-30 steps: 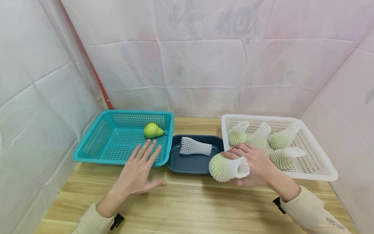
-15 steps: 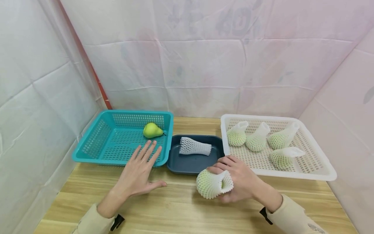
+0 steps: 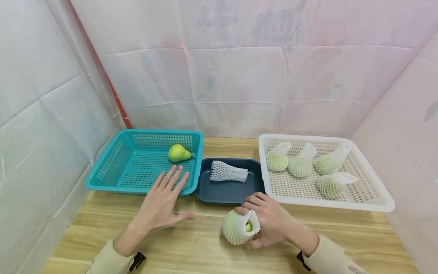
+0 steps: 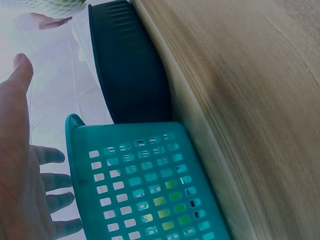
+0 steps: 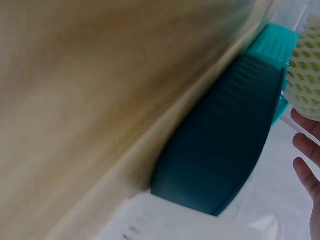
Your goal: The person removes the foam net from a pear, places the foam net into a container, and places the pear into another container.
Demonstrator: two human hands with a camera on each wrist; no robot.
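My right hand [image 3: 270,220] grips a pear in a white foam net sleeve [image 3: 236,228], above the table in front of the dark tray. The sleeve's mouth gapes toward me and the pear's green tip [image 3: 248,226] shows inside. In the right wrist view the netted pear [image 5: 306,75] is cut off by the frame edge. My left hand [image 3: 161,205] hovers with spread, straight fingers at the near edge of the teal basket [image 3: 143,188], holding nothing. Inside that basket lies one bare green pear [image 3: 179,153]. An unfilled foam net [image 3: 228,172] lies in the dark blue tray [image 3: 222,196].
At the right stands a white basket [image 3: 342,203] with several netted pears [image 3: 301,163] in it. The dark tray sits between the two baskets on the wooden table [image 3: 184,255]. Hanging sheets [image 3: 236,76] enclose the back and sides.
My right hand has carried the netted pear left and toward me, away from the white basket. The sleeve's mouth has turned more toward me. My left hand has stayed in place.
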